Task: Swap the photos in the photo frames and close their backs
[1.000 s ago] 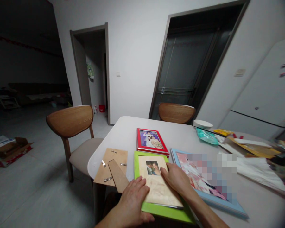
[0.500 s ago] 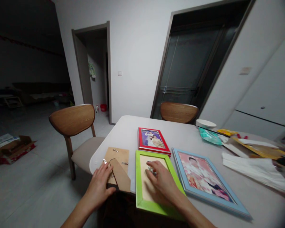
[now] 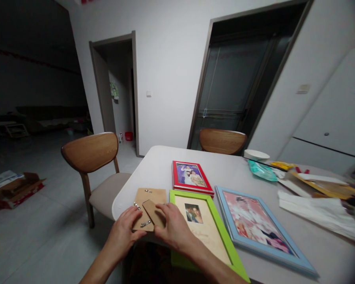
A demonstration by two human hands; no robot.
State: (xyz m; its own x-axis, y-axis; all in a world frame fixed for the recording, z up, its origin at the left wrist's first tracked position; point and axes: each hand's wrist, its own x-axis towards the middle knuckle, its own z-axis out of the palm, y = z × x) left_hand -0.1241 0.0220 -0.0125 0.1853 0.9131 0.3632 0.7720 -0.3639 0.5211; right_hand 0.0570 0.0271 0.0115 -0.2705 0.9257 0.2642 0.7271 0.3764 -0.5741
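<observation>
The print (image 3: 206, 228) lies in the green frame (image 3: 221, 228) — that much looks done. The board (image 3: 152, 193) is off, just left of it — left hand (image 3: 124, 227) and right hand (image 3: 177, 228) gripping opposite sides.

At the white table (image 3: 156, 161), the left hand (image 3: 122, 232) holds 1 side of a brown backing board (image 3: 142, 195), the right hand (image 3: 176, 228) the other, apparently touching its stand leg (image 3: 152, 213). To the right lie a green frame (image 3: 221, 228), red frame (image 3: 175, 175) and blue frame (image 3: 281, 232).
</observation>
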